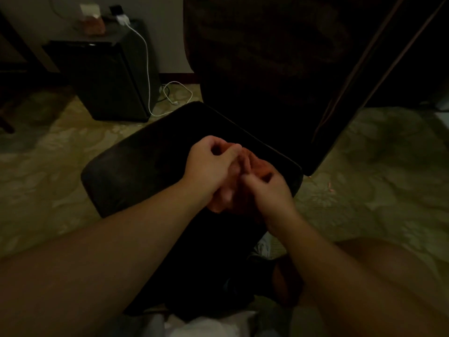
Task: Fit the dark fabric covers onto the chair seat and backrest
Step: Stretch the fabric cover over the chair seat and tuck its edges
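Observation:
The chair's dark seat [145,166] fills the middle of the view, and its tall dark backrest [279,69] rises behind it. Dark fabric [194,263] hangs from the seat's front edge down toward my legs. Both hands meet over the right half of the seat. My left hand [211,164] has its fingers curled and pinches the top of a small reddish-brown piece [245,166]. My right hand [269,188] grips the same piece from the lower right. The piece is blurred and mostly hidden by my fingers, so I cannot tell what it is.
A black cabinet [109,76] stands at the back left with a white charger cable [147,69] trailing down onto the patterned carpet [48,166]. A dark panel [401,57] leans at the right behind the backrest. My bare knee [388,263] is at the lower right.

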### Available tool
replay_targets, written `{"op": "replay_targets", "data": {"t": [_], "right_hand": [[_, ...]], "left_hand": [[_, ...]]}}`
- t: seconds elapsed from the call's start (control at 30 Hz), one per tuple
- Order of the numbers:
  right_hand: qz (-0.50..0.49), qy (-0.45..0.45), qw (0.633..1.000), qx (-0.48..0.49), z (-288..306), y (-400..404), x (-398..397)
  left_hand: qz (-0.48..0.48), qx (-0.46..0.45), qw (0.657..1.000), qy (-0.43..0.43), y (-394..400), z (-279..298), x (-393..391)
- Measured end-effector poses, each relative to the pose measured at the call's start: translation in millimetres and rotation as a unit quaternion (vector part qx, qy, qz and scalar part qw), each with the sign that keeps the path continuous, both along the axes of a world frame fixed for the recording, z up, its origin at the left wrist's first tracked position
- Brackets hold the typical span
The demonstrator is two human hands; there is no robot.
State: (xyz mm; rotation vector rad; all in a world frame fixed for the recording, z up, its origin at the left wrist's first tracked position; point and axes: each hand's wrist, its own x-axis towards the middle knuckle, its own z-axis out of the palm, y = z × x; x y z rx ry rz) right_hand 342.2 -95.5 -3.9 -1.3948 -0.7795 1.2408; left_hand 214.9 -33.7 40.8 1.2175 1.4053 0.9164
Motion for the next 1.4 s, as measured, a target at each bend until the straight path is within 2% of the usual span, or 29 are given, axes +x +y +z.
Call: {"op": "replay_targets", "data": {"t": [0.07,0.13,0.2,0.3,0.37,0.47,0.5,0.57,0.67,0.7,0.73,0.83,0.87,0.93,1.0,1.17,1.27,1.4], "right_hand": [[-0.082,0.082,0.992,-0.053,1.8,12.2,4.0],[-0.104,0.136,0.982,-0.083,3.8,18.3,5.2],[-0.075,0.126,0.986,-0.073,1.7,15.9,4.7],[-0.009,0.051,0.998,-0.043,4.9,3.4,-3.5],[-0.044,0.045,0.996,-0.058,1.2,7.2,-3.4],[-0.155,0.131,0.972,-0.121,-20.5,21.8,21.5],[-0.193,0.134,0.962,-0.136,-30.0,24.4,36.2],[-0.259,0.053,0.955,-0.135,-44.5,23.1,66.4],[-0.371,-0.107,0.918,-0.088,-68.7,20.2,109.5],[-0.382,-0.167,0.902,-0.109,-80.2,20.9,123.1],[-0.351,-0.215,0.902,-0.131,-93.0,22.2,132.0],[-0.206,-0.224,0.945,-0.122,-117.5,25.0,113.6],[-0.204,-0.244,0.94,-0.124,-118.0,24.3,103.3],[-0.283,-0.266,0.909,-0.149,-131.4,25.0,97.8],[-0.319,-0.228,0.911,-0.126,-138.1,27.5,95.7],[-0.32,-0.159,0.931,-0.079,-143.2,36.7,95.2],[-0.288,-0.231,0.926,-0.074,-132.6,38.4,100.0],[-0.206,-0.401,0.889,-0.082,-124.2,45.0,97.0]], "left_hand": [[0.003,0.026,1.0,0.015,7.9,-0.6,-4.1],[-0.009,0.021,1.0,0.012,10.1,-2.7,-3.0],[-0.008,-0.006,1.0,-0.025,9.6,-6.4,2.2],[0.015,-0.052,0.995,-0.081,9.4,-10.0,9.9],[0.017,-0.026,0.999,-0.042,14.4,-19.9,12.0],[-0.029,0.051,0.997,0.045,25.0,-35.8,8.8],[-0.057,0.055,0.995,0.068,29.4,-40.8,5.6],[-0.151,0.043,0.98,0.126,37.8,-51.4,-1.6],[-0.283,0.062,0.922,0.255,51.2,-73.3,-7.5],[-0.316,0.066,0.9,0.293,55.2,-80.6,-6.3],[-0.344,0.066,0.878,0.326,59.4,-87.5,-4.1],[-0.389,0.053,0.831,0.394,74.9,-104.9,4.1],[-0.395,0.063,0.817,0.415,79.7,-108.9,6.6],[-0.399,0.103,0.795,0.446,91.2,-114.1,11.6],[-0.397,0.137,0.788,0.451,101.8,-114.5,16.8],[-0.428,0.187,0.752,0.465,109.7,-143.3,8.6],[-0.397,0.224,0.759,0.465,104.1,-166.1,-2.1],[-0.382,0.234,0.761,0.469,105.6,-171.4,-1.2]]}}
